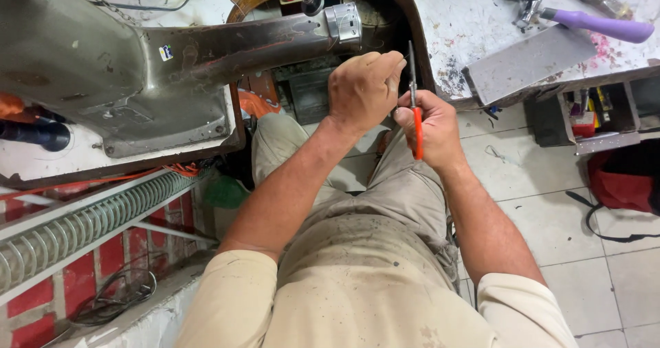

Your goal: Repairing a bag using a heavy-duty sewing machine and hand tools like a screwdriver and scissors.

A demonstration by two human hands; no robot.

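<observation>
My right hand [432, 129] grips a pair of orange-handled scissors [416, 125], blades pointing up toward the arm of a grey sewing machine [206, 52]. My left hand [364, 87] is closed just left of the blades, its fingertips pinched together near the scissor tips as if holding something very thin; what it pinches is too small to make out. Both hands hover over my lap, below the machine's metal end cap [344, 22].
A stained white worktable [474, 18] at top right carries a purple-handled tool [598, 24] and a grey metal plate [529, 63]. A coiled spring [82, 228] lies lower left. A small shelf of supplies [591, 111] and a red bag [625, 180] sit on the tiled floor.
</observation>
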